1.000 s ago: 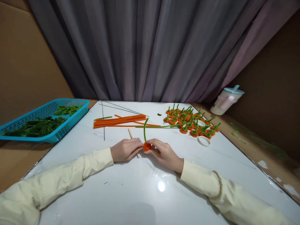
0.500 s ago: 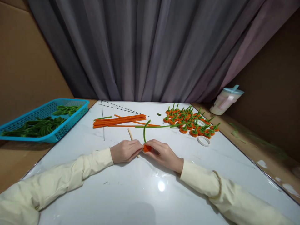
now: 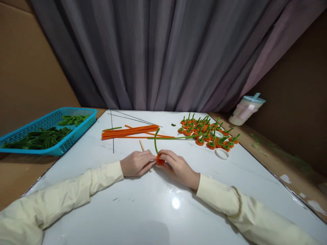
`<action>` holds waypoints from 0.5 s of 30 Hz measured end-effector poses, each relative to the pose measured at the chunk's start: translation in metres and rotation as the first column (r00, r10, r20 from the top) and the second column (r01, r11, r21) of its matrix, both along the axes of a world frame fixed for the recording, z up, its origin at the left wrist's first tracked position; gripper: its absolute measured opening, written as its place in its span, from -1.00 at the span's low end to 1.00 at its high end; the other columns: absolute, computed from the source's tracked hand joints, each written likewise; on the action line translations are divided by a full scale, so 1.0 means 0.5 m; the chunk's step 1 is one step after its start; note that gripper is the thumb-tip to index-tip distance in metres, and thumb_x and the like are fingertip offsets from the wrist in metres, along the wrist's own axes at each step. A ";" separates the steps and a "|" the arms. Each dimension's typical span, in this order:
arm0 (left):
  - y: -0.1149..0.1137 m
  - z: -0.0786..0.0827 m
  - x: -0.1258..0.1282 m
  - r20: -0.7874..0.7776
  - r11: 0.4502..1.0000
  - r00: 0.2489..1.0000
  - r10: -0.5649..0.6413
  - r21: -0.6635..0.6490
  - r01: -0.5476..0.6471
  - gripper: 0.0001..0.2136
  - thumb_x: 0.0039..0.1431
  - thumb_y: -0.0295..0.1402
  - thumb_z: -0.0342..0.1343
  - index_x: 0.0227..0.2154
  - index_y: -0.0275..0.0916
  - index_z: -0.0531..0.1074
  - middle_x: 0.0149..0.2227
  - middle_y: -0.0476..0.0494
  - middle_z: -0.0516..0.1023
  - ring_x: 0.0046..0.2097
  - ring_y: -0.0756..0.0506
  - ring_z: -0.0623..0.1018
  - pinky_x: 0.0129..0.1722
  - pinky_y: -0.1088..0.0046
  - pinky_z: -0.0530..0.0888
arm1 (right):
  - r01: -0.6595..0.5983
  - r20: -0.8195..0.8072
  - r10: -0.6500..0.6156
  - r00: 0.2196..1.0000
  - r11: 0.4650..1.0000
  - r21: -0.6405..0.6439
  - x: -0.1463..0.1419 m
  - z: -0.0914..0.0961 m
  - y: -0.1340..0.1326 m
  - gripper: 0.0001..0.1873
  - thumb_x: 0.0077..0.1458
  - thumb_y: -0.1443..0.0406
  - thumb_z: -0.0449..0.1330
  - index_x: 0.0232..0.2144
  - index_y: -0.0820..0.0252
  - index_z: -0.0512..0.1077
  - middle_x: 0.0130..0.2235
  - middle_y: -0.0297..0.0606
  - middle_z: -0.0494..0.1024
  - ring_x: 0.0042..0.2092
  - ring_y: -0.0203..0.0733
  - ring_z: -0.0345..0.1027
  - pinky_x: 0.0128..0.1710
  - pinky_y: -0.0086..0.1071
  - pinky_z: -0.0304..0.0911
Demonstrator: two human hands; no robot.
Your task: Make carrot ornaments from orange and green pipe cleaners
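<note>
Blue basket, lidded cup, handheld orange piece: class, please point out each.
Blue basket [image 3: 77, 133], head view: side wall nearest the white tabletop.
Lidded cup [image 3: 239, 114], head view: pale body below its lid.
Orange piece [image 3: 160, 161], head view: exposed front.

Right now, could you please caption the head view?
Left hand and right hand together at an orange fuzzy piece.

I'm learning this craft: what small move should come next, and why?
Perhaps turn the orange piece slightly with the right hand: its fingers curl around the piece, the left hand apparently pinches its edge, and the green stem rises free above.
</note>
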State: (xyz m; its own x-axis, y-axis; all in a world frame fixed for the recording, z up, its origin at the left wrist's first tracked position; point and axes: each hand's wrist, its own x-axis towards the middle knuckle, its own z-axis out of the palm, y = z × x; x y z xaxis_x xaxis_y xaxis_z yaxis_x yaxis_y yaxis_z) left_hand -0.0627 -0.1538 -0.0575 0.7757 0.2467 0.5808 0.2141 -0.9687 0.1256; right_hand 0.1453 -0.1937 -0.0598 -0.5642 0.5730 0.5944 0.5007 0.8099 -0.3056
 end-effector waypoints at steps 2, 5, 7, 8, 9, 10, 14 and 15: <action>-0.002 0.002 0.001 -0.001 1.000 1.000 -0.006 0.003 0.006 -0.86 0.19 -0.50 -0.11 -0.24 -0.34 0.32 -0.40 -0.19 0.48 -0.34 -0.04 0.47 -0.41 0.49 0.44 | 0.001 0.027 -0.002 1.000 0.999 0.046 0.000 -0.003 0.001 -0.89 0.20 0.37 0.01 -0.19 0.20 0.23 -0.13 -0.11 0.41 -0.17 -0.19 0.33 -0.27 -0.34 0.35; -0.003 0.003 0.002 0.008 1.000 1.000 -0.016 0.011 0.016 -0.86 0.19 -0.51 -0.10 -0.25 -0.34 0.32 -0.42 -0.19 0.49 -0.36 -0.04 0.47 -0.42 0.49 0.44 | 0.010 0.035 -0.013 0.999 0.996 0.090 0.001 -0.009 0.003 -0.89 0.20 0.40 0.00 -0.19 0.22 0.23 -0.11 -0.06 0.41 -0.16 -0.16 0.33 -0.28 -0.32 0.36; -0.003 0.002 0.001 0.015 1.000 0.999 -0.028 0.012 0.028 -0.87 0.18 -0.52 -0.08 -0.24 -0.35 0.32 -0.42 -0.19 0.49 -0.36 -0.04 0.47 -0.42 0.49 0.44 | 0.011 0.028 -0.013 1.000 0.995 0.101 0.001 -0.011 0.003 -0.88 0.19 0.41 0.00 -0.19 0.23 0.23 -0.10 -0.05 0.40 -0.16 -0.16 0.33 -0.27 -0.32 0.36; -0.002 0.001 0.001 0.019 0.999 0.999 -0.035 0.014 0.035 -0.87 0.17 -0.52 -0.08 -0.24 -0.35 0.32 -0.41 -0.20 0.49 -0.36 -0.04 0.47 -0.42 0.48 0.45 | 0.006 0.026 -0.008 1.000 0.995 0.104 0.001 -0.011 0.003 -0.88 0.18 0.41 0.01 -0.19 0.23 0.23 -0.10 -0.05 0.41 -0.16 -0.15 0.33 -0.26 -0.31 0.36; -0.001 0.000 0.000 0.022 0.999 0.999 -0.043 0.019 0.043 -0.87 0.17 -0.52 -0.07 -0.23 -0.35 0.31 -0.40 -0.21 0.50 -0.35 -0.05 0.48 -0.41 0.48 0.45 | -0.002 0.024 0.000 1.000 0.994 0.105 0.001 -0.011 0.003 -0.88 0.18 0.42 0.01 -0.19 0.23 0.24 -0.11 -0.05 0.41 -0.16 -0.15 0.33 -0.26 -0.31 0.36; 0.000 -0.001 0.000 0.022 0.998 0.998 -0.051 0.026 0.051 -0.87 0.18 -0.52 -0.07 -0.23 -0.35 0.31 -0.39 -0.22 0.50 -0.34 -0.05 0.48 -0.41 0.47 0.46 | -0.011 0.022 0.008 1.000 0.995 0.104 0.001 -0.010 0.002 -0.88 0.18 0.43 0.01 -0.20 0.22 0.24 -0.11 -0.06 0.41 -0.17 -0.16 0.33 -0.26 -0.31 0.36; 0.002 -0.007 0.001 0.021 0.995 0.997 -0.075 0.071 0.073 -0.85 0.19 -0.52 -0.08 -0.19 -0.35 0.29 -0.36 -0.24 0.50 -0.30 -0.06 0.49 -0.39 0.47 0.48 | -0.033 -0.001 0.034 0.999 0.996 0.078 0.000 -0.007 0.002 -0.90 0.18 0.44 -0.01 -0.26 0.21 0.25 -0.13 -0.08 0.43 -0.20 -0.17 0.31 -0.28 -0.31 0.34; 0.002 -0.008 0.001 0.018 0.994 0.997 -0.077 0.085 0.075 -0.84 0.19 -0.53 -0.08 -0.18 -0.35 0.28 -0.36 -0.24 0.50 -0.30 -0.07 0.49 -0.39 0.46 0.48 | -0.035 -0.007 0.036 0.999 0.997 0.069 -0.001 -0.006 0.002 -0.91 0.18 0.44 -0.01 -0.28 0.20 0.25 -0.14 -0.08 0.43 -0.21 -0.18 0.30 -0.29 -0.31 0.34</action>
State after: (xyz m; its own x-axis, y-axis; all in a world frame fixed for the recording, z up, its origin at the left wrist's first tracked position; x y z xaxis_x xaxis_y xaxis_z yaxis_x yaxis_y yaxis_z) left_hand -0.0621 -0.1526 -0.0617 0.7778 0.1369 0.6135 0.1374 -0.9894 0.0465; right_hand 0.1449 -0.1929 -0.0630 -0.5784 0.5106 0.6362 0.4690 0.8462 -0.2529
